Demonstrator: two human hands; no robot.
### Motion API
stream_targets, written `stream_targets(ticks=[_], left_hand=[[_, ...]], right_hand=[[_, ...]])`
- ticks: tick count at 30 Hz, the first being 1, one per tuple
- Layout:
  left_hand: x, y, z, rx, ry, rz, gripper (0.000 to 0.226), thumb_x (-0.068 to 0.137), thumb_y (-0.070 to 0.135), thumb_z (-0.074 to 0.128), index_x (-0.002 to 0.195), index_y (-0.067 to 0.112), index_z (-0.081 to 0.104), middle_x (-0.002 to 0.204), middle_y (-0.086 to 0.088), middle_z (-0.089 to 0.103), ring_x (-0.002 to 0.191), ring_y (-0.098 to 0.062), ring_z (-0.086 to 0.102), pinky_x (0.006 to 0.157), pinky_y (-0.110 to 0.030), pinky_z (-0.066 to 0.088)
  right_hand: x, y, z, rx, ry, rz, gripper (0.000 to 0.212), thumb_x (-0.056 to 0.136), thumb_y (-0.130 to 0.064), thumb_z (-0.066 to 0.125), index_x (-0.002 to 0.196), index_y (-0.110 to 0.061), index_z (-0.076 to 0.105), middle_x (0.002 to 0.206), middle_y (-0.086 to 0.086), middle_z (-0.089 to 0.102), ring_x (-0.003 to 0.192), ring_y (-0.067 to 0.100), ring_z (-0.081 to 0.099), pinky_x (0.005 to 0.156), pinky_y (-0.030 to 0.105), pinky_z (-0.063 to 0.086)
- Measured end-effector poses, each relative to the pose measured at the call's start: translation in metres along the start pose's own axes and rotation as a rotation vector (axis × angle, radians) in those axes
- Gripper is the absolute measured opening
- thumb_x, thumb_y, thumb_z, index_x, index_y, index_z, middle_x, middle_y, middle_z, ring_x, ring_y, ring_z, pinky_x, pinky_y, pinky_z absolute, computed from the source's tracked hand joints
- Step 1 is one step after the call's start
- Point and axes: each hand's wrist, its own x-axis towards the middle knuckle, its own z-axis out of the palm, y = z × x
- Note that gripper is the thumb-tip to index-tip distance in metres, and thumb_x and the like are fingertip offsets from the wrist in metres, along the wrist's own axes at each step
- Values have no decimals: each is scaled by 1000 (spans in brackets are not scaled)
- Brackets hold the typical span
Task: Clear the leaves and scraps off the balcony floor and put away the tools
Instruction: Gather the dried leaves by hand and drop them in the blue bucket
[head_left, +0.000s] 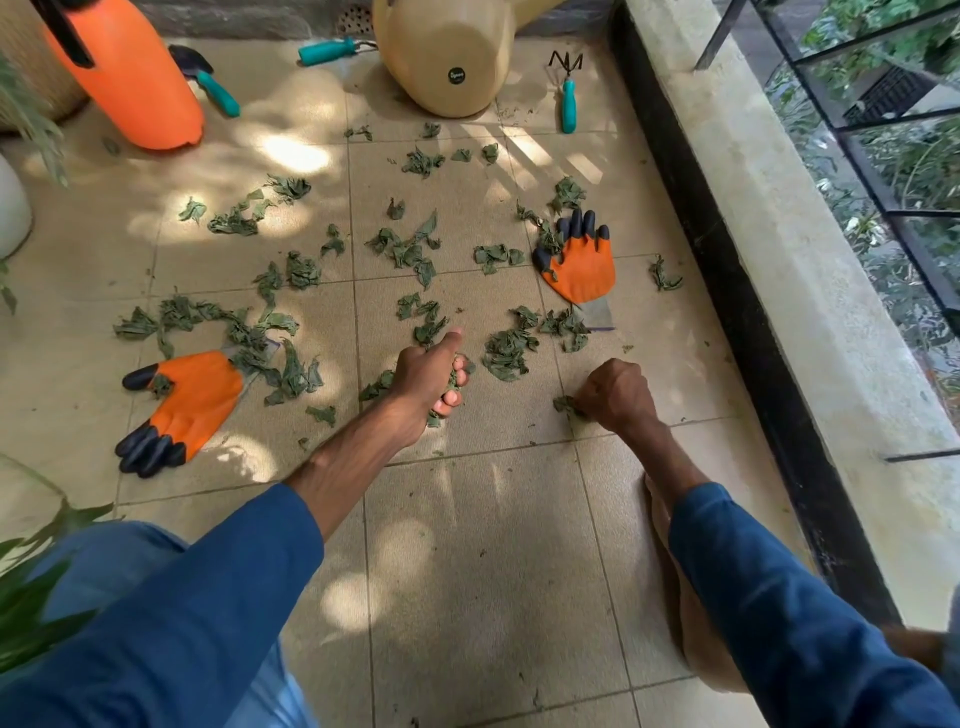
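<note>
Wilted green leaves (405, 252) lie scattered over the beige tiled floor (478, 561). My left hand (431, 376) grips a bunch of leaves just above the floor, thumb up. To its right my right hand (615, 395) pinches a leaf scrap (566, 404) on the tile. Two orange gardening gloves with black claws lie flat: one at the left (192, 405), one at the right (579, 262). Teal-handled tools lie at the back: a trowel (208, 78), a second tool (332, 50) and a small rake (568, 93).
An orange sprayer bottle (130, 78) stands at the back left. A tan pot (447, 52) lies on its side at the back centre. A low concrete ledge (769, 260) with a black metal railing runs along the right. Plant leaves (31, 582) intrude at the lower left.
</note>
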Motion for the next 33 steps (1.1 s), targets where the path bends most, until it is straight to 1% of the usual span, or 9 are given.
stream_targets(ticks=[2, 6, 10, 15, 18, 22, 26, 29, 33], left_hand=[[1, 0, -1, -5, 0, -2, 42, 101, 42, 56, 67, 19, 52, 56, 4, 52, 36, -9, 38, 35, -16, 23], [2, 0, -2, -9, -6, -3, 42, 101, 44, 56, 67, 18, 52, 58, 4, 52, 37, -10, 38, 36, -15, 23], [4, 0, -3, -17, -11, 8, 42, 101, 43, 55, 68, 18, 52, 59, 3, 52, 37, -10, 38, 35, -15, 23], [2, -2, -6, -12, 5, 9, 43, 100, 43, 57, 66, 18, 52, 57, 5, 53, 36, -9, 39, 35, -15, 24], [2, -3, -9, -14, 15, 5, 43, 100, 44, 58, 65, 19, 52, 57, 5, 53, 36, -9, 39, 36, -15, 24], [2, 0, -12, -25, 14, 10, 42, 100, 44, 58, 66, 19, 52, 57, 4, 53, 36, -9, 39, 36, -15, 24], [3, 0, -12, -26, 13, 13, 42, 100, 44, 57, 67, 19, 53, 58, 4, 53, 36, -9, 39, 36, -16, 24], [3, -2, -11, -9, 10, 11, 42, 100, 45, 57, 68, 18, 54, 58, 4, 54, 36, -9, 40, 37, -16, 25], [3, 0, -8, 13, 11, 6, 41, 100, 44, 57, 69, 18, 55, 59, 4, 55, 36, -9, 40, 37, -16, 26]], right_hand=[[-7, -3, 2, -35, 32, 0, 31, 86, -3, 64, 58, -13, 56, 63, 4, 61, 51, 16, 54, 43, 21, 36], [-15, -4, 5, 14, -6, -82, 9, 82, 0, 75, 80, -8, 75, 81, 5, 73, 66, 16, 66, 59, 26, 54], [1, -4, -4, 197, 6, -34, 16, 82, 3, 75, 89, -11, 75, 84, 9, 75, 65, 17, 71, 48, 20, 55], [36, -22, -26, 426, 151, 28, 24, 78, -3, 82, 100, -5, 73, 96, 3, 70, 81, 19, 70, 68, 33, 62], [51, -27, -19, 312, 187, -2, 25, 79, -3, 81, 103, -5, 75, 103, 4, 72, 87, 14, 67, 77, 26, 57], [53, -21, 6, 93, 164, -65, 16, 84, 0, 74, 99, -6, 77, 103, 12, 74, 81, 20, 70, 72, 26, 59], [44, -16, 21, 24, 139, -99, 12, 87, -2, 72, 94, -11, 76, 93, 12, 73, 72, 20, 68, 65, 33, 62], [25, -15, 26, 24, 82, -141, 4, 88, -8, 73, 90, -12, 74, 90, 9, 72, 68, 17, 68, 64, 35, 62], [6, -15, 23, 93, 0, -167, 10, 84, -2, 76, 81, -11, 76, 79, 2, 73, 64, 13, 70, 62, 36, 62]])
